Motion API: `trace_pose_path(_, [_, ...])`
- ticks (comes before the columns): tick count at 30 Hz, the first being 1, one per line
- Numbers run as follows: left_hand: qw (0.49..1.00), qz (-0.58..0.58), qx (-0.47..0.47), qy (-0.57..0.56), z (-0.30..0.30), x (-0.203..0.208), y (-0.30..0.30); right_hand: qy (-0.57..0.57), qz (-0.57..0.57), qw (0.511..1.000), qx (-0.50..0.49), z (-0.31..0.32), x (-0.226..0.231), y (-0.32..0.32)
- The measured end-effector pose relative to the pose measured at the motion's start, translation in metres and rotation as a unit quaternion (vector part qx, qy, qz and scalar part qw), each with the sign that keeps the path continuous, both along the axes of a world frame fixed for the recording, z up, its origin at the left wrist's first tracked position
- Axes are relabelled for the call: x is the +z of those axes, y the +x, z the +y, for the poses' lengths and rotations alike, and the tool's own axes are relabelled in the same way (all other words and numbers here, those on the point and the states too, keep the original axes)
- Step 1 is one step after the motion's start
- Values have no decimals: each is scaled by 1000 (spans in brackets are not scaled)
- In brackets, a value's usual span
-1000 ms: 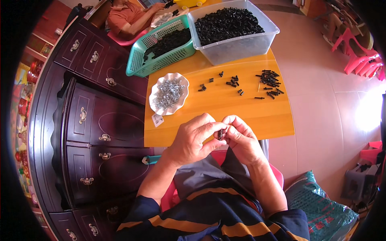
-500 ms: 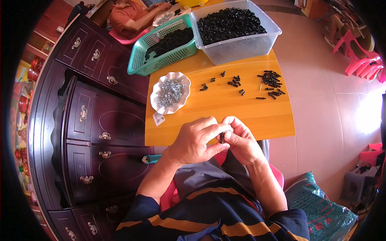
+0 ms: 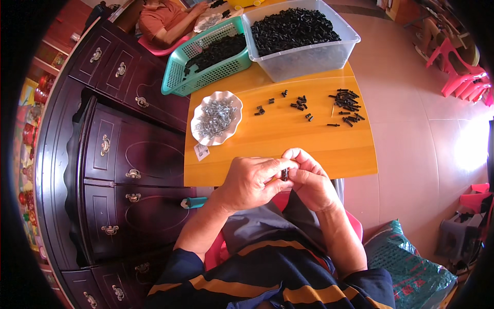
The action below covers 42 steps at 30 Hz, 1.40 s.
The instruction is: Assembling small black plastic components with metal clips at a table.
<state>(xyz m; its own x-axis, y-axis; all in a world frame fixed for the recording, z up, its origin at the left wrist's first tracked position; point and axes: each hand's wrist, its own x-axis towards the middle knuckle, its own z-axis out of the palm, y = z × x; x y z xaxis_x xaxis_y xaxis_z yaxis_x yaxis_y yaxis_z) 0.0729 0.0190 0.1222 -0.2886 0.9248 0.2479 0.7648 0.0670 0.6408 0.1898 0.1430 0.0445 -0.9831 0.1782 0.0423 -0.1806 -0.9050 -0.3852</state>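
Note:
My left hand [image 3: 252, 181] and my right hand [image 3: 312, 181] meet just over the near edge of the wooden table [image 3: 247, 159]. Between their fingertips sits a small black plastic part [image 3: 284, 174], pinched from both sides; most of it is covered by the fingers. A white scalloped dish [image 3: 196, 122] holding small shiny metal springs or clips stands beyond my left hand. Small loose black pieces [image 3: 298, 105] are scattered over the middle of the table, and a pile of longer black pins [image 3: 348, 101] lies at the right.
At the back stand a green perforated basket [image 3: 177, 87] and a clear plastic tub [image 3: 303, 64], both with black parts. A dark wooden cabinet [image 3: 149, 159] borders the left. Another person [image 3: 162, 23] sits at the far left. A teal bag [image 3: 406, 262] lies lower right.
My hands stay together at nearly the same place, with small finger shifts around the black part. The other person's arm at the far left has moved slightly.

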Motion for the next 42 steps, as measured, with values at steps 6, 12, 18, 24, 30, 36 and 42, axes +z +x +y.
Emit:
trace_pose_path(6, [999, 15, 4, 29, 3, -5, 1, 14, -30, 999, -11, 0, -5, 1])
trace_pose_path(12, [999, 33, 14, 30, 1, -9, -2, 26, -34, 999, -12, -1, -7, -2])
trace_pose_path(18, [999, 10, 45, 8, 0, -15, -6, 151, -150, 973, -92, -4, -10, -4])
trace_pose_path(24, [996, -20, 63, -60, -17, -44, -30, 126, -194, 965, -123, -1, -9, -2])
trace_pose_path(30, [960, 8, 87, -266, -28, -49, -94, 95, -195, 970, -109, 0, -8, -1])
trace_pose_path(36, [962, 69, 262, 29, 9, 10, -205, 92, -181, 974, -98, -2, -7, -3])
trace_pose_path(42, [984, 37, 173, -25, 27, -59, -142, 84, -188, 974, -93, -4, -5, -3])
